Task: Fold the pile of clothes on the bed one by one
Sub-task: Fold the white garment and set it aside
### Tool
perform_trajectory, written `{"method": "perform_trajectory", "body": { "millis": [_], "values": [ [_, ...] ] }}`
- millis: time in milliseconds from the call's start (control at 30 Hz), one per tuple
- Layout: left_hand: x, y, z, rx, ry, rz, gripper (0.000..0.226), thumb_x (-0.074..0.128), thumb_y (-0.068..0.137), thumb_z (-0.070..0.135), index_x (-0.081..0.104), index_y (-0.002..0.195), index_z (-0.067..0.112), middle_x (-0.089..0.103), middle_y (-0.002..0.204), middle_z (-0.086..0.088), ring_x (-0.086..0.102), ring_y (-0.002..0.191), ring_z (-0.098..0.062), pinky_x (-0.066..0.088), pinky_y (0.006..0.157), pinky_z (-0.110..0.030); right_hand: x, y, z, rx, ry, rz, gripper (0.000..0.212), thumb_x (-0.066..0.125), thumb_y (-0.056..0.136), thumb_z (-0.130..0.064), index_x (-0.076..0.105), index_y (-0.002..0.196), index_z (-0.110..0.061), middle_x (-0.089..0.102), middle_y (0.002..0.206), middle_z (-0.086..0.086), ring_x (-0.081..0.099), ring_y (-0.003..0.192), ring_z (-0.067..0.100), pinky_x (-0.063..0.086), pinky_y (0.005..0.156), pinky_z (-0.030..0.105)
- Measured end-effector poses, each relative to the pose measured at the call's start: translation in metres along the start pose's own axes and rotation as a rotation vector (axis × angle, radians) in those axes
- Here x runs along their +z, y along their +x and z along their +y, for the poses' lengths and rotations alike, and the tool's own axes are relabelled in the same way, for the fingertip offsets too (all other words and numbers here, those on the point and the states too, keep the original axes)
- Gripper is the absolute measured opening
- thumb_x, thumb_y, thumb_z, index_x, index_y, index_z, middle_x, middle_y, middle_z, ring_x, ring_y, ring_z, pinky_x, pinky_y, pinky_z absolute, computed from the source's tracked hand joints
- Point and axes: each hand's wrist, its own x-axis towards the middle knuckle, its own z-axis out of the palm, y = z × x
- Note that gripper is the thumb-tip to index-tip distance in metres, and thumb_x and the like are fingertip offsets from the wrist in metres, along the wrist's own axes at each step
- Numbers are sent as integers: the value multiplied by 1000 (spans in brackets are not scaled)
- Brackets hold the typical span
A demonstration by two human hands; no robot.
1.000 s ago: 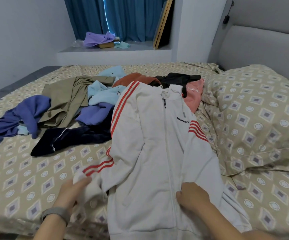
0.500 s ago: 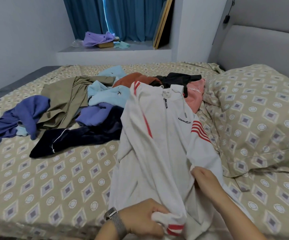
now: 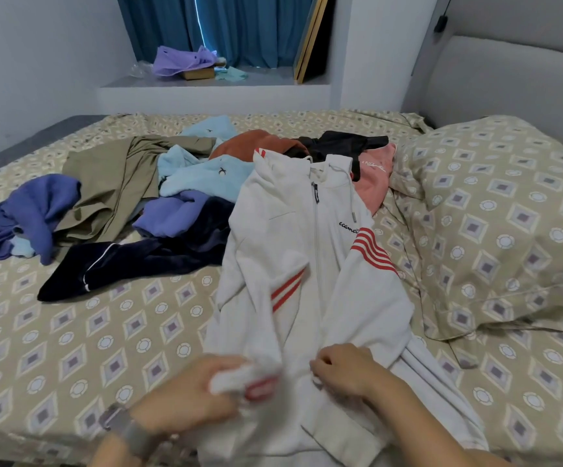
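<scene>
A white zip jacket (image 3: 307,251) with red stripes lies front-up on the patterned bed (image 3: 71,338), collar away from me. Its left sleeve is folded across the chest. My left hand (image 3: 192,389) grips that sleeve's red-striped cuff near the jacket's lower middle. My right hand (image 3: 347,369) pinches the jacket's front beside the zip. Behind the jacket lies the loose pile: an olive garment (image 3: 111,187), light blue top (image 3: 205,176), purple pieces (image 3: 37,210), a dark navy piece (image 3: 138,261), rust-orange, black and pink items (image 3: 372,180).
A large pillow (image 3: 509,224) in the same pattern fills the right side, with a grey headboard (image 3: 509,79) behind it. A window ledge (image 3: 212,84) at the back holds a purple cloth and a box. A watch sits on my left wrist.
My left hand has carried the jacket's left sleeve from the bed across onto the jacket's front. My right hand has stayed on the jacket near the zip, shifting slightly.
</scene>
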Motion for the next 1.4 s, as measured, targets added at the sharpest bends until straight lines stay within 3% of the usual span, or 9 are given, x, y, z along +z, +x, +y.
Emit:
{"method": "perform_trajectory", "body": {
  "millis": [100,167,433,633,800,1000,1133,1233,1400],
  "values": [
    [22,11,-13,-284,140,-586,35,55,93,21,61,126,18,61,103,23,52,97,4,36,88,-9,-11,-2,15,11,185,142,39,42,99,-43,52,68,-21,57,71,-8,55,79,16,40,72,27],
    [36,17,-24,-357,173,-658,37,53,96,35,60,128,19,64,107,26,56,98,6,39,93,-11,-24,-4,35,102,333,307,22,52,95,-32,58,78,-21,64,78,-5,61,79,17,41,60,19],
    [8,69,-57,-377,-161,458,24,55,96,22,57,76,11,56,69,-5,55,62,-14,50,61,-26,-41,-15,104,550,655,196,40,60,92,-37,62,76,0,64,59,13,58,44,25,46,45,27],
    [10,129,-74,-455,-661,615,21,58,96,23,57,91,3,62,91,-13,63,86,-26,54,84,-39,-31,0,87,333,1106,227,31,69,88,-11,61,116,-2,73,96,11,71,80,23,57,61,30],
    [2,157,-70,-426,-1025,646,35,62,94,30,61,121,8,67,118,-10,63,108,-27,51,89,-38,-21,1,85,292,1122,-8,104,84,72,-6,15,138,-49,67,118,0,69,99,30,59,77,46],
    [-28,175,-64,-150,-950,749,50,48,101,19,34,147,35,52,136,12,51,127,-21,46,101,-43,-19,-5,95,204,1103,-90,135,83,57,2,-4,147,-49,51,129,-9,59,110,15,59,79,34],
    [-49,178,-67,-93,-936,753,64,47,101,14,18,146,50,51,131,10,55,114,-19,46,97,-42,-39,-12,116,127,994,-137,112,79,62,-3,18,149,-38,51,129,-12,57,115,14,54,92,32],
    [-48,186,-70,-212,-779,803,47,45,100,6,36,143,21,54,130,-3,57,111,-22,47,94,-39,-41,-12,119,218,1030,92,80,81,76,-12,37,141,-24,59,119,-7,63,101,13,55,74,24],
    [-29,183,-72,-529,-908,815,30,37,90,-5,57,113,2,58,78,-10,56,68,-25,51,63,-36,-21,-22,106,311,790,218,103,83,72,-39,15,147,-20,41,140,-7,50,120,14,46,97,32]
  ]
}}
